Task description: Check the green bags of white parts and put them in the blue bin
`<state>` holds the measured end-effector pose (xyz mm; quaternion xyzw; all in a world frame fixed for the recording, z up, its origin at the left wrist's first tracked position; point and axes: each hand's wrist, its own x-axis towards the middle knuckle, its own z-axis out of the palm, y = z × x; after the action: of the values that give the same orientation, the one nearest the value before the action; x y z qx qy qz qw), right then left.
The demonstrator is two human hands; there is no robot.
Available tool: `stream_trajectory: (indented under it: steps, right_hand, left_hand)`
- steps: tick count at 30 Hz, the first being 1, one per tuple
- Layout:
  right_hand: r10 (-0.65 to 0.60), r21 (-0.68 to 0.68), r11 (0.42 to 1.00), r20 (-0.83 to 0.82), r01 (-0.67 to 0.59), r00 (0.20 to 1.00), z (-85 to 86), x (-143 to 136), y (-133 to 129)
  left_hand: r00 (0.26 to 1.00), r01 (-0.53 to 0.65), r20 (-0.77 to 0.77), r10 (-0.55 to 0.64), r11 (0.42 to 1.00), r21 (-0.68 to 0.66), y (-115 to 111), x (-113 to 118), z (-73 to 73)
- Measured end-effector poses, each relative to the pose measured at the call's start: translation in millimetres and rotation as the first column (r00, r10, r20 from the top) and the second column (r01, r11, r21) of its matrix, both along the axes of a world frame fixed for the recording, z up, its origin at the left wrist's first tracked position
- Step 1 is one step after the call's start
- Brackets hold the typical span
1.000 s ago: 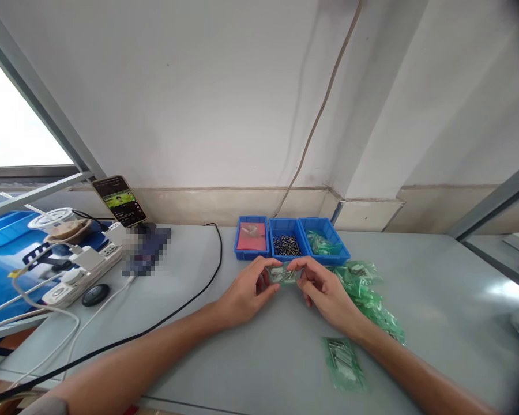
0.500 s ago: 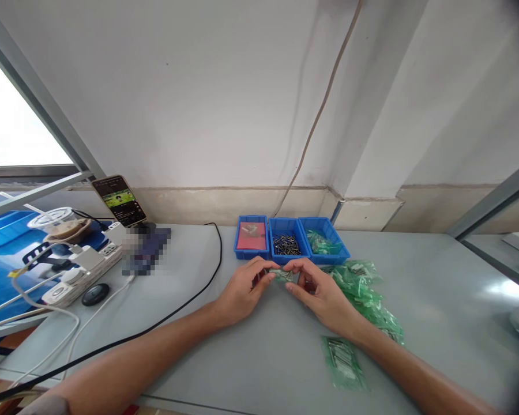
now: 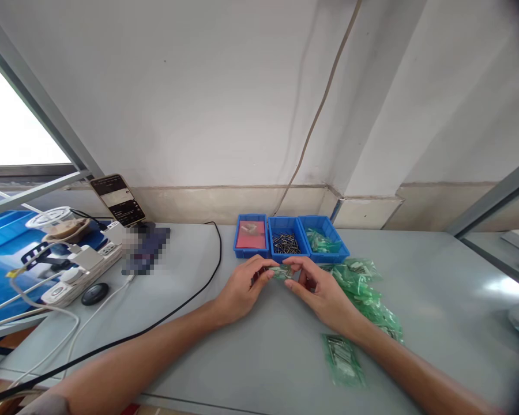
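Between my two hands is a small green plastic bag (image 3: 281,272) with slim metal pieces inside. My left hand (image 3: 242,290) pinches its left end between thumb and fingers. At the right end, my right hand (image 3: 322,294) grips it the same way. Just beyond the hands stand three blue bins in a row. The middle bin (image 3: 299,258) has loose dark screws (image 3: 286,243) in it. Inside the right bin (image 3: 343,251) are green plastic bags (image 3: 322,241). A red sheet (image 3: 251,235) with a small clear packet lies in the left bin (image 3: 251,253).
Filled green bags (image 3: 367,294) are heaped beyond my right forearm, and one flat filled bag (image 3: 342,360) lies nearer me. To the left are a black cable (image 3: 185,302), a power strip (image 3: 78,276), a black mouse-like object (image 3: 95,294), a propped phone (image 3: 119,199) and a lidded cup (image 3: 56,218).
Both hands keep hold of the bag in nearly the same place, and its surface has shifted slightly. The picture on the phone screen is different.
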<state>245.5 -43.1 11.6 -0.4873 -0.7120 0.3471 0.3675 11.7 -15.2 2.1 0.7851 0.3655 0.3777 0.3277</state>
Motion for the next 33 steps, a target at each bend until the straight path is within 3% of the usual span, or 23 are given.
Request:
stream_trajectory:
  steps: [33]
  right_hand:
    - [-0.011, 0.07, 0.998, 0.081, 0.005, 0.997, 2.7, 2.5, 1.4]
  left_hand:
    - [0.998, 0.065, -0.018, -0.064, 0.997, 0.03, -1.7, -0.4, 4.7]
